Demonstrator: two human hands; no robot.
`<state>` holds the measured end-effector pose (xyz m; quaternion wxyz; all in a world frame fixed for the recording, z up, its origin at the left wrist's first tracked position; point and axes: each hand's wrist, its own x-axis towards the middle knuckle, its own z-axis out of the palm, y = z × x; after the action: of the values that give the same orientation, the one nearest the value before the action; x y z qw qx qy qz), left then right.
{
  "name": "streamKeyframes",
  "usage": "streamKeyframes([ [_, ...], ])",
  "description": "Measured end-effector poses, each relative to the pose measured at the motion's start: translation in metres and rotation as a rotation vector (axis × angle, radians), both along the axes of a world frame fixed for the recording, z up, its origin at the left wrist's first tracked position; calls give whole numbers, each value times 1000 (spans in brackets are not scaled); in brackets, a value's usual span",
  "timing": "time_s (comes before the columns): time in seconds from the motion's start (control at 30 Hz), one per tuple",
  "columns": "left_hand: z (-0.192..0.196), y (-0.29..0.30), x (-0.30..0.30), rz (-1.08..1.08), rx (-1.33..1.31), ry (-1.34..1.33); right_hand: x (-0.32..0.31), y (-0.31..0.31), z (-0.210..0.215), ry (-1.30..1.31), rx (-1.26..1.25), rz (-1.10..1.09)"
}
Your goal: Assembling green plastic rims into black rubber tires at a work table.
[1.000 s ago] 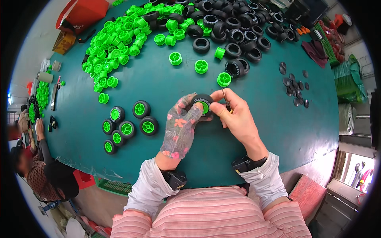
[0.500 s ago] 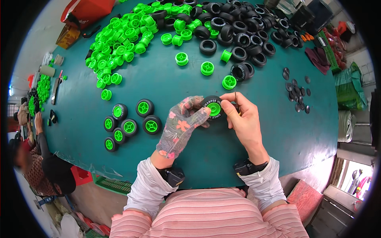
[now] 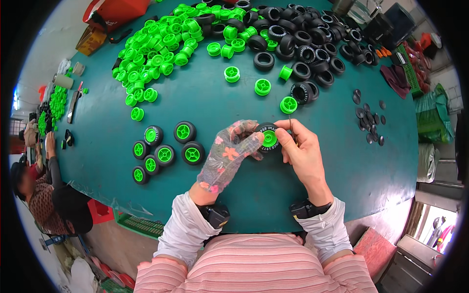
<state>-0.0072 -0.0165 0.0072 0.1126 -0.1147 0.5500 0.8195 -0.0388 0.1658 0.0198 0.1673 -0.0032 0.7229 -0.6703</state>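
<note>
Between both hands is a toy wheel (image 3: pixel 269 138), a black tyre with white lettering around a green rim. My left hand (image 3: pixel 228 152), in a flowered fingerless glove, grips its left side. Bare thumb and fingers of my right hand (image 3: pixel 304 151) press at the tyre's right edge. A thin dark pointed tool (image 3: pixel 291 126) sticks up from the right hand; its kind is mostly hidden. Left of the hands lie several fitted wheels (image 3: pixel 166 155), green rims inside black tyres. A loose green rim (image 3: pixel 288 104) lies just beyond my right hand.
Farther back are heaped green rims (image 3: pixel 156 49) and black tyres (image 3: pixel 312 36). Small black discs (image 3: pixel 370 119) lie scattered at right on the green table (image 3: pixel 337 161). A person (image 3: pixel 46 190) sits at the far left edge, near another pile of green rims (image 3: pixel 58 105).
The head view has shifted slightly, so the table things appear farther right. The lettering on the held tyre has turned a little; both hands keep hold.
</note>
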Motion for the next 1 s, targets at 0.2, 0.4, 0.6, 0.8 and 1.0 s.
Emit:
streamKeyframes([
  [0.2,6,6,3,58,-53,13,1,-1,-9,147,30,41],
  [0.4,-10,1,3,37,31,11,-2,3,-1,24,-28,58],
  [0.6,1,3,3,-62,423,-88,2,-6,-8,666,206,3],
  [0.8,4,0,-2,75,392,102,0,4,-3,286,209,-53],
  [1.0,-10,6,-2,55,298,143,10,-8,-6,419,249,67],
])
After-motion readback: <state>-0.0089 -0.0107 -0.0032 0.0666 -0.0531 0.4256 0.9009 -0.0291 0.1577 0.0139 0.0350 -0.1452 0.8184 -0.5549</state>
